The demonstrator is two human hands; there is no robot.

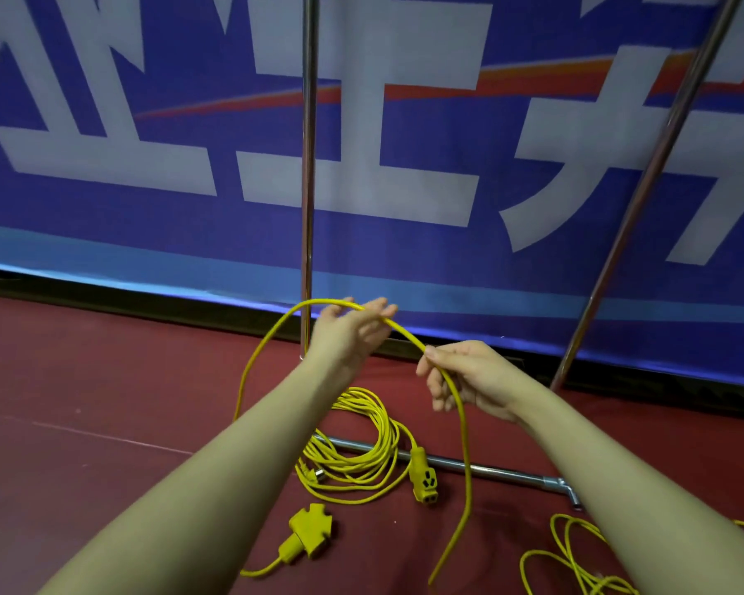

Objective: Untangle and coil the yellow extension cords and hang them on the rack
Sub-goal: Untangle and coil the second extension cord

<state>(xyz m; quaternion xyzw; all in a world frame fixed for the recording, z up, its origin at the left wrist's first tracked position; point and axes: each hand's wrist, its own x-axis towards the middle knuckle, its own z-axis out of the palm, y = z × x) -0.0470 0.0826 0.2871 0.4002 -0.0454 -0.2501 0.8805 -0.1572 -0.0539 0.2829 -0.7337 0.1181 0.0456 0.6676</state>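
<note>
A yellow extension cord [271,332] arches up from the floor, passes over my left hand [353,332] and runs down through my right hand [460,380]. The left hand's fingers are stretched out, with the cord lying across them. My right hand pinches the cord between thumb and fingers, and the strand drops from it to the floor. A loose coil of yellow cord [357,448] lies on the floor below my arms, with a yellow socket end [424,476] beside it. A cross-shaped yellow splitter [310,530] lies nearer me. The rack's upright poles [308,165] rise behind.
The rack's chrome base bar [490,468] lies on the red floor under the coil. A slanted rack pole [645,186] stands at the right. More yellow cord loops [572,556] lie at the lower right. A blue banner [147,208] with white characters covers the wall behind.
</note>
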